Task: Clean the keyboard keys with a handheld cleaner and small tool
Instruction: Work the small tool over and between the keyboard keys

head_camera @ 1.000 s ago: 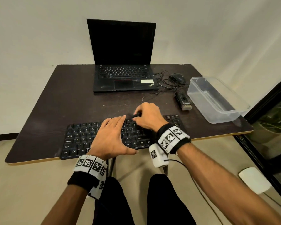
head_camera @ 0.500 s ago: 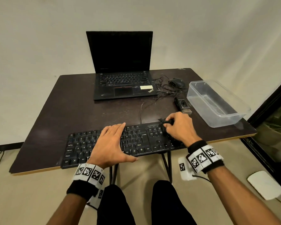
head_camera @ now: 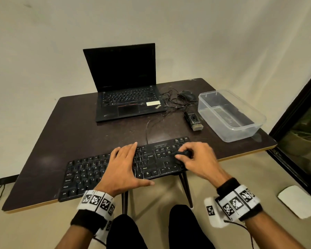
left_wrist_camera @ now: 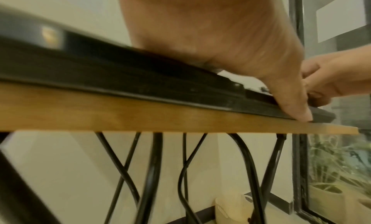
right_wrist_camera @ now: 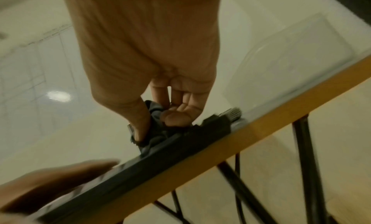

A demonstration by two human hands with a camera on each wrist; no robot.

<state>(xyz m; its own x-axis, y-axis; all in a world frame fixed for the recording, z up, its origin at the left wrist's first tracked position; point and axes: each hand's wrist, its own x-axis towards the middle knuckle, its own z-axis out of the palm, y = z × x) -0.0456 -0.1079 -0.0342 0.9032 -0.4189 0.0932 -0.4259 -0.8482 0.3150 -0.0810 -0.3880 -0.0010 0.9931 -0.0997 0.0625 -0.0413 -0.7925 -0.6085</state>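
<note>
My left hand [head_camera: 123,167] lies flat, fingers straight, on the keyboard [head_camera: 83,174] at the table's [head_camera: 75,133] six o'clock edge. My right hand [head_camera: 198,159] pinches a dark cloth [right_wrist_camera: 155,132] at its three o'clock end; only the wrist view shows folds. The cleaner [head_camera: 194,121] lies at two o'clock.

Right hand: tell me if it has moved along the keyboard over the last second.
Yes. The right hand with its dark cloth went from the keyboard's middle, beside the left hand, rightward to its right end.
</note>
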